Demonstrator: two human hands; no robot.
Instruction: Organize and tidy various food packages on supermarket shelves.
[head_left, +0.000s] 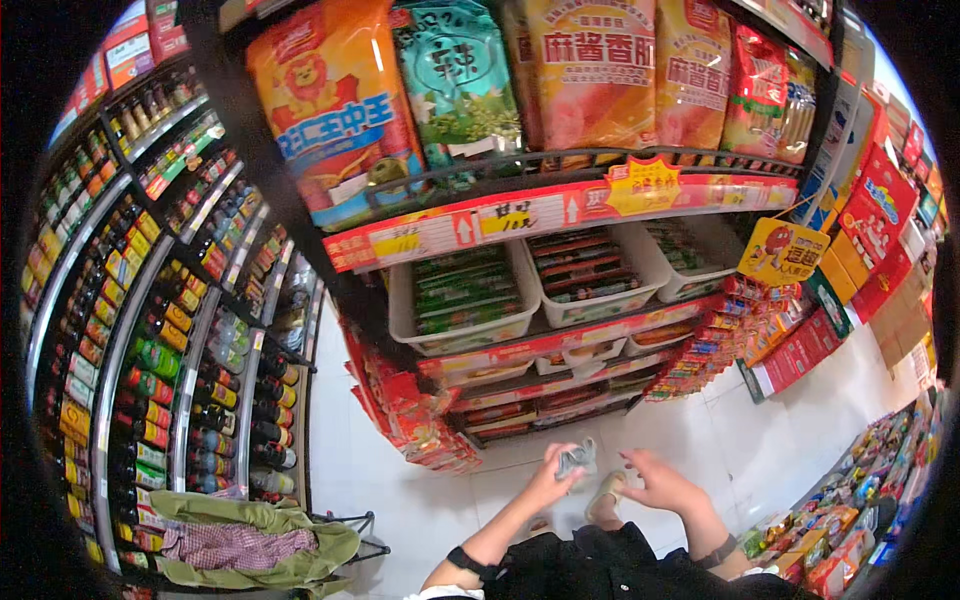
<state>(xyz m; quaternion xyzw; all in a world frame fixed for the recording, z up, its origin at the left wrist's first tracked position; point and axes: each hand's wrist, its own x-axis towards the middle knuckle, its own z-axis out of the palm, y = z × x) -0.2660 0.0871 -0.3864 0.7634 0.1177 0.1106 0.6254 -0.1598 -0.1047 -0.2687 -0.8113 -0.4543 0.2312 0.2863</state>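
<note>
My left hand (553, 476) is closed around a small crumpled grey-green bundle (576, 459), whose material I cannot make out. To its right my right hand (660, 480) hangs apart from it, fingers spread and nothing in them. Both hands are low, over the tiled floor (420, 510). In front of me stands a shelf rack with large sausage bags, among them an orange one (337, 112) and a teal one (459, 82). Below them, white plastic bins (465, 339) hold wrapped sticks, green in one and dark red in another.
Shelves of sauce bottles (157, 315) line the left side. A green jacket with a checked lining (247, 544) lies over a folding frame at lower left. Snack packets (832, 517) are heaped at lower right. Hanging strips of small packets (705, 345) and a yellow sign (780, 251) flank the rack.
</note>
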